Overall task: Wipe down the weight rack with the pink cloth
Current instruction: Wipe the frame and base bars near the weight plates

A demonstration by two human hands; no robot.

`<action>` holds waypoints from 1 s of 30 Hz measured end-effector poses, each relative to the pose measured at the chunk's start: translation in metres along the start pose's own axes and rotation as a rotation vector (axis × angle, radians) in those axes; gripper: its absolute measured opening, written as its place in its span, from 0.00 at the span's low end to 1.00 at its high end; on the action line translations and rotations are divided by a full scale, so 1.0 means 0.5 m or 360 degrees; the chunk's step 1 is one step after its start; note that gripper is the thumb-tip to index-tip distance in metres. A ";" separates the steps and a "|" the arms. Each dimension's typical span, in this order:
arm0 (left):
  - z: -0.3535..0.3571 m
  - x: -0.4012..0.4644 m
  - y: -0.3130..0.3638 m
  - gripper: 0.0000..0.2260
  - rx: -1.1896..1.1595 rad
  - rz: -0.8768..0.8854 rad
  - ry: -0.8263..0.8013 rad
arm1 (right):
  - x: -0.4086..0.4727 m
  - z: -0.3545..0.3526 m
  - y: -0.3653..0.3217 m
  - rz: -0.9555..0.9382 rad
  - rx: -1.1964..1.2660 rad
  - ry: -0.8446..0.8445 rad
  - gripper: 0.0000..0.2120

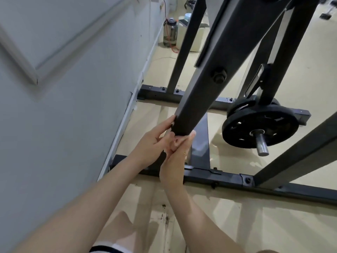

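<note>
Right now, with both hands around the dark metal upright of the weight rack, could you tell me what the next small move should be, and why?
Probably fetch the pink cloth first: the left hand and right hand grip the dark metal upright bare, and no pink cloth shows anywhere in view.

Both hands (164,143) around rack upright (200,84) — touching

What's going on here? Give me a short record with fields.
place: gym floor beside a grey wall
left hand: grips the dark upright post of the weight rack
right hand: fingers curled round the same post, just below
pink cloth: not visible
weight plates: on a peg, right of the post
water jug: far end, by the wall
</note>
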State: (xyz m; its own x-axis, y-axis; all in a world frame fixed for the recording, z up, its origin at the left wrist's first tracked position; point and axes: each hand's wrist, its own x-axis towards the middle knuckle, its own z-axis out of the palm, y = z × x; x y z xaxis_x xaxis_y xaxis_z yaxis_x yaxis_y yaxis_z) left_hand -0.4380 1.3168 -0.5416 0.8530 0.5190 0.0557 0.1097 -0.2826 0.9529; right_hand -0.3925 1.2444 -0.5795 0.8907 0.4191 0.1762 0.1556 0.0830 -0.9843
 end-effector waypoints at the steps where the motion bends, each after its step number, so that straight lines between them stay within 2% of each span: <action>1: -0.002 -0.002 -0.003 0.15 -0.0075 -0.0032 0.0010 | -0.004 -0.008 0.008 -0.0172 -0.0169 0.0002 0.19; 2: -0.005 -0.005 -0.006 0.13 -0.0178 -0.0062 0.0031 | -0.010 -0.013 0.018 -0.0374 -0.0351 -0.0053 0.19; 3: -0.008 -0.008 -0.009 0.13 -0.0281 -0.0088 0.0065 | -0.013 -0.019 0.025 -0.0663 -0.0619 -0.0170 0.26; 5: -0.015 -0.013 -0.013 0.15 -0.0386 -0.0104 0.0095 | 0.009 -0.042 0.044 -0.1296 -0.1479 -0.0273 0.35; 6: -0.017 -0.018 -0.014 0.15 -0.0392 -0.0087 0.0072 | 0.027 -0.058 0.048 -0.1442 -0.1754 -0.0274 0.35; 10: -0.007 -0.034 -0.029 0.13 -0.0298 -0.0114 0.0044 | 0.084 -0.129 0.047 -0.1781 -0.2250 -0.0606 0.32; 15: 0.000 -0.045 -0.051 0.13 -0.0255 -0.0174 0.0110 | 0.105 -0.164 0.015 -0.2060 -0.2958 -0.0994 0.34; 17: 0.002 -0.044 -0.055 0.14 -0.0261 -0.0163 0.0123 | 0.112 -0.157 -0.022 -0.2138 -0.2948 -0.0841 0.33; 20: 0.007 -0.036 -0.062 0.18 -0.0260 -0.0176 0.0146 | 0.129 -0.128 -0.095 -0.2007 -0.2668 -0.0613 0.34; 23: 0.013 -0.033 -0.057 0.18 -0.0319 -0.0188 0.0145 | 0.139 -0.103 -0.109 -0.2097 -0.2566 -0.0661 0.34; 24: 0.014 -0.034 -0.056 0.16 -0.0330 -0.0182 0.0140 | 0.138 -0.096 -0.103 -0.2130 -0.2568 -0.0695 0.31; 27: 0.015 -0.039 -0.053 0.12 -0.0305 -0.0196 0.0137 | 0.133 -0.089 -0.079 -0.2278 -0.2562 -0.0840 0.13; 28: 0.013 -0.040 -0.055 0.12 -0.0295 -0.0207 0.0133 | 0.136 -0.097 -0.075 -0.2331 -0.2577 -0.0870 0.12; 30: 0.010 -0.043 -0.072 0.16 -0.0272 -0.0207 0.0132 | 0.150 -0.118 -0.075 -0.2508 -0.2692 -0.0880 0.23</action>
State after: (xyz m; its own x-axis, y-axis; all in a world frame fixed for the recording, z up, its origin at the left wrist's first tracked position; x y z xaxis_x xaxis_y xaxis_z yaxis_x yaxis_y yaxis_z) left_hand -0.4576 1.3117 -0.5785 0.7916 0.6087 -0.0536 0.1220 -0.0715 0.9899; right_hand -0.3061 1.2194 -0.5301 -0.3093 0.9283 0.2062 0.6618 0.0545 0.7477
